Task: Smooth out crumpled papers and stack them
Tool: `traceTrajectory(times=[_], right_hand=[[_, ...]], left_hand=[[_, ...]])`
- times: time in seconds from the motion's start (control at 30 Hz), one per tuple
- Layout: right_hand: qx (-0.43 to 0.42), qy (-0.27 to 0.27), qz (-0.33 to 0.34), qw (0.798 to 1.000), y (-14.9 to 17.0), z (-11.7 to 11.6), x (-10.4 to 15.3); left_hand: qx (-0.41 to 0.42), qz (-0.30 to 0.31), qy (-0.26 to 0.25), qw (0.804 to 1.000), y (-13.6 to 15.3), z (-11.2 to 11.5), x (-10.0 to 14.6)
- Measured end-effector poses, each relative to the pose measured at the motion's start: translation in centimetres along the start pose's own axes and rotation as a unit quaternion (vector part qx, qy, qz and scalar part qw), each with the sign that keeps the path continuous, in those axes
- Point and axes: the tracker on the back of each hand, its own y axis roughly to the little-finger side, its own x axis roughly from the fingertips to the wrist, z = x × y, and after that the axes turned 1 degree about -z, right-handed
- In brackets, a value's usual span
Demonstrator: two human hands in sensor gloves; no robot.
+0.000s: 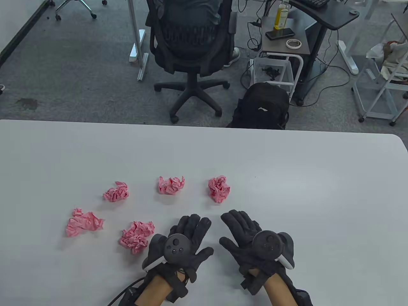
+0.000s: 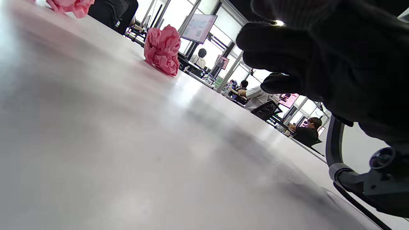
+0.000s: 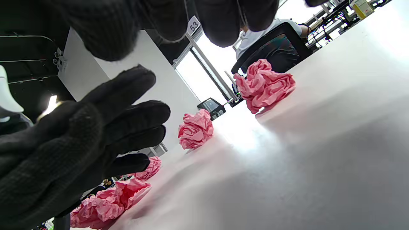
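Several pink crumpled paper balls lie on the white table (image 1: 287, 178): three in a far row (image 1: 116, 191), (image 1: 171, 185), (image 1: 219, 188) and two nearer on the left (image 1: 83, 222), (image 1: 137, 236). My left hand (image 1: 191, 228) hovers flat with fingers spread, just right of the nearest ball, holding nothing. My right hand (image 1: 240, 226) lies beside it, fingers extended, below the far right ball, holding nothing. The right wrist view shows my left hand's fingers (image 3: 127, 121) and the balls (image 3: 263, 84), (image 3: 195, 129). The left wrist view shows one ball (image 2: 162, 49).
Beyond the table's far edge stand a black office chair (image 1: 191, 41), a black backpack (image 1: 263, 106) and a small cart (image 1: 283, 44) with a bottle and tape. The papers lie in the table's left half.
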Motion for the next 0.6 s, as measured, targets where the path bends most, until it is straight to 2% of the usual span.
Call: traceTrajectory(times=[0.6], right_hand=[[0.009,-0.002,-0.007,1.0,-0.23,-0.81,-0.03]], left_hand=[[-0.005,0.006,0.016,1.0,-0.71,0.35,-0.11]])
